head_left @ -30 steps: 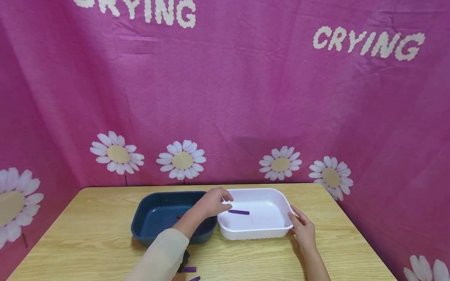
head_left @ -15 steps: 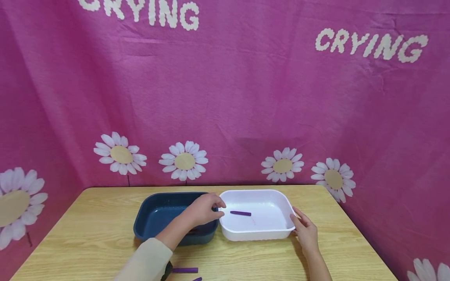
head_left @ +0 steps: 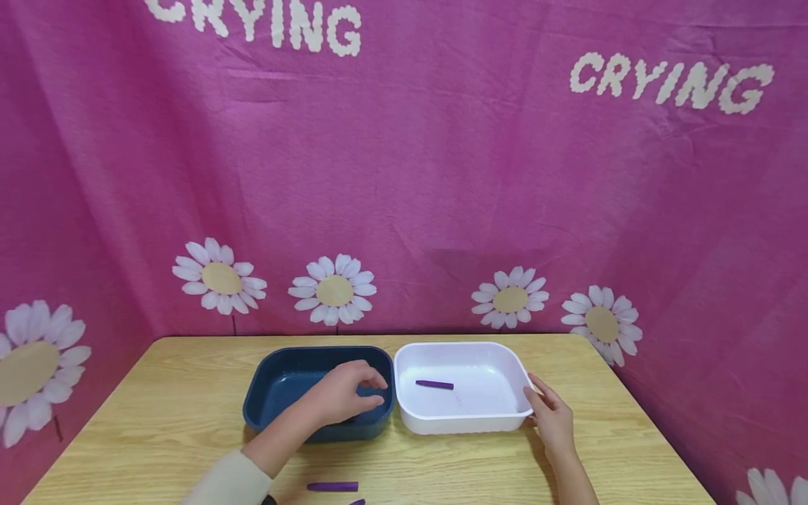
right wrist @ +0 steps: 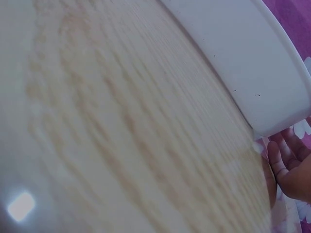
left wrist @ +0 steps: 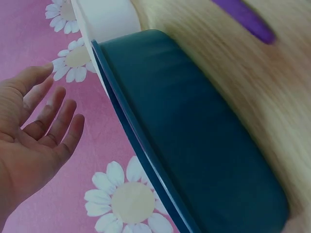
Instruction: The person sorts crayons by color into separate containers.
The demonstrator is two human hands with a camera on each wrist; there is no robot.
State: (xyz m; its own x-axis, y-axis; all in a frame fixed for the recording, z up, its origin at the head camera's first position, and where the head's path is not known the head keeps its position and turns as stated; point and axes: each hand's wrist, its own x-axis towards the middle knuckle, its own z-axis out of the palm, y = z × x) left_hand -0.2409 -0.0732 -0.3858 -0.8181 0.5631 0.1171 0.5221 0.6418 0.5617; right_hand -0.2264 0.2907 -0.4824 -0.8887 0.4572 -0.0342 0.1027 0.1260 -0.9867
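My left hand (head_left: 344, 394) is over the dark blue tub (head_left: 278, 421), its fingers loosely bent and nothing between them. In the left wrist view, the same hand (left wrist: 39, 131) shows an empty palm beside the tub's rim. To the right stands a white tub (head_left: 463, 423) with a purple crayon (head_left: 434, 384) lying on its bottom. My right hand (head_left: 553, 419) grips this tub's right side, thumb at the rim and fingers outside. In the right wrist view, the fingertips (right wrist: 275, 154) are close against the tub's outer wall. The left forearm and hand hide part of the blue tub's inside.
Near the front of the wooden table (head_left: 442, 470) lies another purple crayon (head_left: 332, 487), with the tip of a further purple piece (head_left: 358, 502) at the lower frame edge. The two tubs stand side by side. A pink curtain (head_left: 404, 175) with daisies hangs behind the table.
My left hand has drawn back leftward from the white tub's edge to over the blue tub. The right hand stays at the white tub, and the crayon inside lies where it was.
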